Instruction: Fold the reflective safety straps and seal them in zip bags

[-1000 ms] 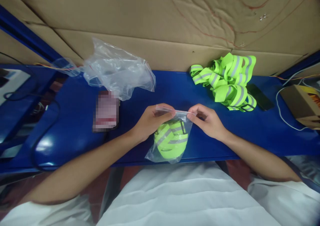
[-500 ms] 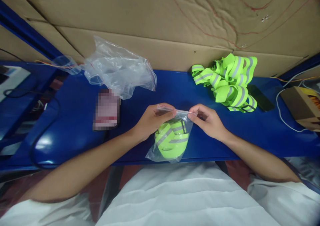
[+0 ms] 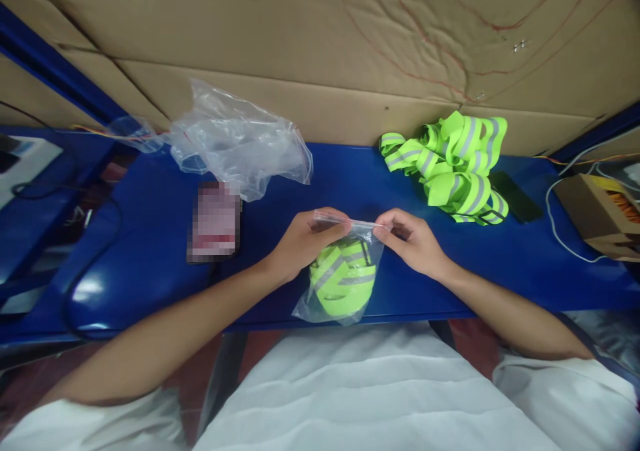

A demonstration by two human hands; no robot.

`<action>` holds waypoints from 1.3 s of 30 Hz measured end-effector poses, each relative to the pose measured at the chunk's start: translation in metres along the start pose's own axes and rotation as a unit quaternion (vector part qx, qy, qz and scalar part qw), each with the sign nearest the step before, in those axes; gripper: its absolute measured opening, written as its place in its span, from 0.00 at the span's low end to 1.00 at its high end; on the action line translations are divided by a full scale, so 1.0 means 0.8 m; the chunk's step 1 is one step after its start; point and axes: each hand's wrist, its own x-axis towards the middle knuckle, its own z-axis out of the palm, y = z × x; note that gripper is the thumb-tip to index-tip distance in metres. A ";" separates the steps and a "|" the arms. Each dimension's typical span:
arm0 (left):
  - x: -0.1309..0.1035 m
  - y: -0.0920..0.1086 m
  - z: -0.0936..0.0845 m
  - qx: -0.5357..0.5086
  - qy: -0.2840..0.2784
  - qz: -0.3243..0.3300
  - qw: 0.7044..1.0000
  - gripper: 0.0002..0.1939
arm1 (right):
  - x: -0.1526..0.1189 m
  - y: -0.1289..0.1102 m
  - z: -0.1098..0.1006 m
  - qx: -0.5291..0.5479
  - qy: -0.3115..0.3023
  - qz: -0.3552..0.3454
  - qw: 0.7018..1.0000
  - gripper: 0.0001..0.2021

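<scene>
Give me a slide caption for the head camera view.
Left hand and right hand pinch the top of a clear bag holding yellow-green reflective strapping.

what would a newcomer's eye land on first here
Probably the neon-yellow strap with grey stripes, inside a clear bag whose top edge both hands pinch at the middle of the blue table. Next, the pile of matching straps at the back right, then the crumpled clear plastic at the back left.
</scene>
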 end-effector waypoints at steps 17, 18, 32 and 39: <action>-0.004 0.000 0.004 0.017 0.005 0.005 1.000 0.17 | -0.005 -0.004 0.010 0.017 0.001 0.015 1.000 0.15; -0.004 0.001 0.004 0.021 0.003 0.004 1.000 0.17 | -0.006 -0.005 0.012 0.011 0.005 0.016 1.000 0.16; -0.001 -0.004 0.004 0.031 -0.009 -0.008 0.999 0.17 | -0.019 0.001 0.034 0.027 0.066 0.013 0.997 0.16; -0.002 -0.005 0.004 0.025 -0.011 -0.004 1.000 0.16 | -0.019 -0.003 0.033 0.025 0.060 0.022 0.998 0.17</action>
